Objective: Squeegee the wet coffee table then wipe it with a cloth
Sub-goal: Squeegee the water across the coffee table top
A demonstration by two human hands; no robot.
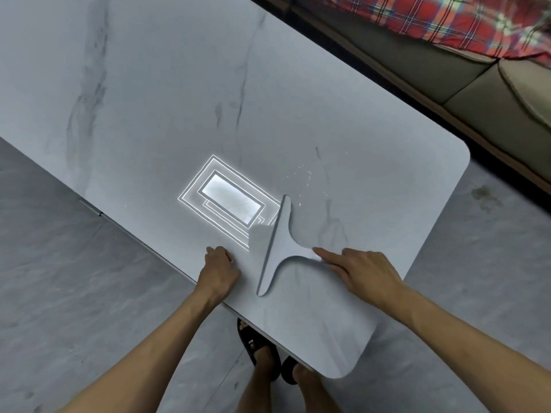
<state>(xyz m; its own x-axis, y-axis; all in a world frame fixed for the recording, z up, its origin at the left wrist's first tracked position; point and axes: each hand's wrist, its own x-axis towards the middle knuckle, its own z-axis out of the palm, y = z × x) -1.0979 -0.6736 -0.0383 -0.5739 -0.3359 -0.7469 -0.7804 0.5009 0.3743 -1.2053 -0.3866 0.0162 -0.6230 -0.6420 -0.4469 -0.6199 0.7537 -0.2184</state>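
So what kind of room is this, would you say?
Probably a home living room: a marble-look coffee table stands beside a sofa with a plaid blanket on it.

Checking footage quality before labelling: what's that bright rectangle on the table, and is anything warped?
Head view: the bright rectangle is glare, seemingly a ceiling light mirrored in the glossy coffee table, cut off by the squeegee; same view, the table's edges show little warping.
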